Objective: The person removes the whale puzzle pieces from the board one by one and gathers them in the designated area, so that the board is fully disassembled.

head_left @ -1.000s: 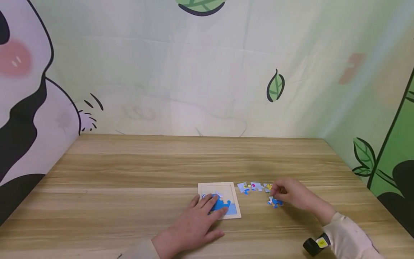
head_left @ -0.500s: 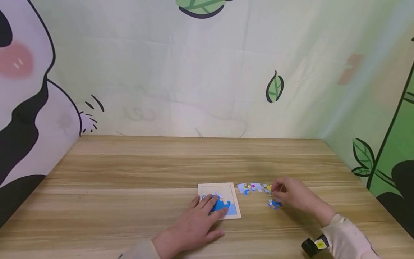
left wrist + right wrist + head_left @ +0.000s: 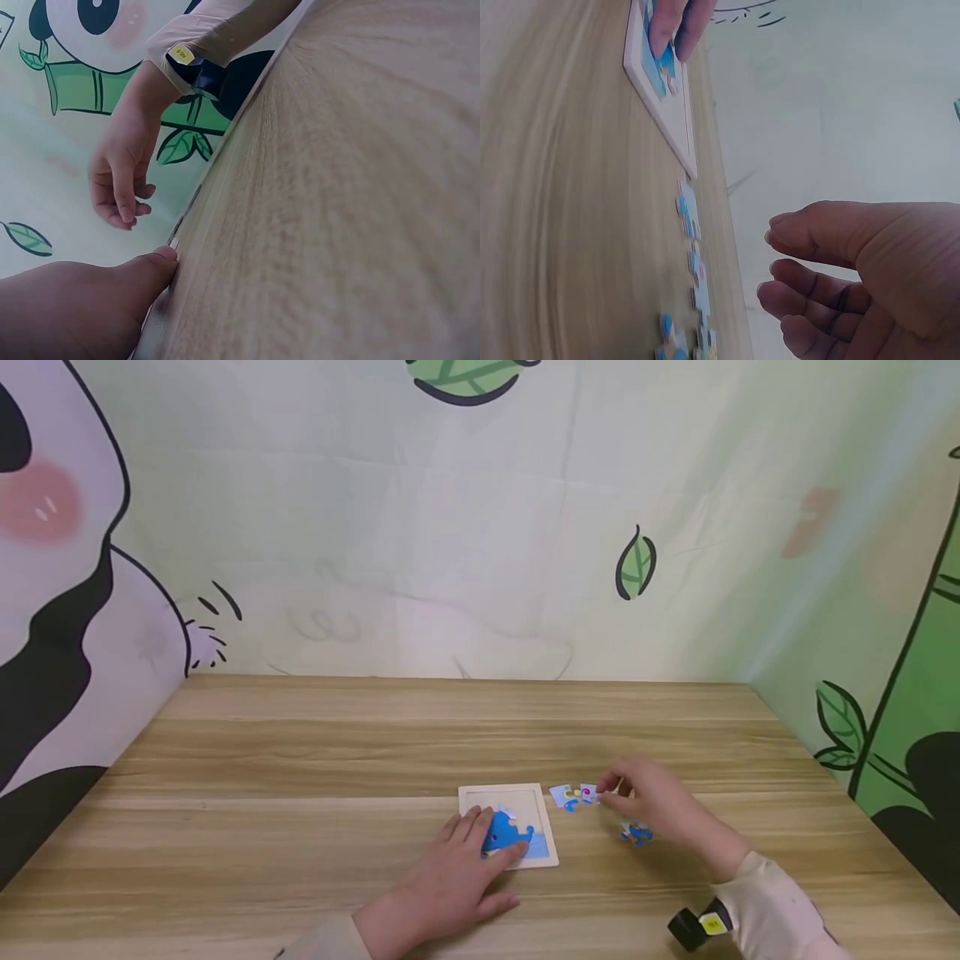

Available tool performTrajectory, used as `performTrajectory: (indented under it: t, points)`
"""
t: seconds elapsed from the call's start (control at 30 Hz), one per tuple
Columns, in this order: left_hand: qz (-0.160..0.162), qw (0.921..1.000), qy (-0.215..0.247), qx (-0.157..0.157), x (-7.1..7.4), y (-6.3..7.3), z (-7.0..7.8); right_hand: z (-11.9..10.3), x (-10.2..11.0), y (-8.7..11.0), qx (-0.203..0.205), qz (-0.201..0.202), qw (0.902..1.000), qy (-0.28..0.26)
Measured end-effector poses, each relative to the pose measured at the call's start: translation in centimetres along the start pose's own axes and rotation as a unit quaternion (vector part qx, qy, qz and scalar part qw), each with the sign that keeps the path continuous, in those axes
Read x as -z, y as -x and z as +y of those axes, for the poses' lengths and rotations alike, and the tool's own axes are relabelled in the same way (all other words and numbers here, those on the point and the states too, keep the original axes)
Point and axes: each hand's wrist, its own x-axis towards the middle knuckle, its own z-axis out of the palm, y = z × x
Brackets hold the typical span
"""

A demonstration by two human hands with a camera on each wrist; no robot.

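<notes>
My left hand (image 3: 450, 877) lies with spread fingers on a square wooden puzzle tray (image 3: 552, 843), touching the assembled blue whale picture (image 3: 506, 833) inside it. Part of that picture is covered by the fingers. Over the loose pieces right of the tray hovers my right hand (image 3: 660, 802). In the right wrist view, a gap separates its thumb from its loosely bent fingers (image 3: 810, 281), and nothing is held. A pale blue piece (image 3: 561, 795) and another piece (image 3: 588, 793) line up beside the tray. One blue piece (image 3: 636, 833) lies nearer me, below the right hand.
The wooden tabletop (image 3: 300, 843) reaches back to a printed wall (image 3: 360, 560) with panda and leaf drawings. A dark strap device with a yellow label (image 3: 712, 924) is on the right wrist. In the right wrist view, further pieces (image 3: 706, 341) sit along the row.
My right hand has shifted left and slightly away from me, from the yellow-patterned piece toward the middle of the row. The left hand stays on the tray, its fingers slightly moved.
</notes>
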Motion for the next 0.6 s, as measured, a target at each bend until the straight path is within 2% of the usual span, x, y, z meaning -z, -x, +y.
performTrajectory:
  t: [0.33, 0.6]
  points:
    - [0.002, 1.0, 0.002, 0.002, -0.4, 0.1, -0.1, -2.1, -2.5, -1.6, 0.03, -0.019, 0.9989, -0.031]
    - [-0.025, 0.9996, 0.007, 0.008, -0.2, 0.0, 0.0, -3.3, -4.3, -3.0, 0.035, -0.036, 0.997, -0.059]
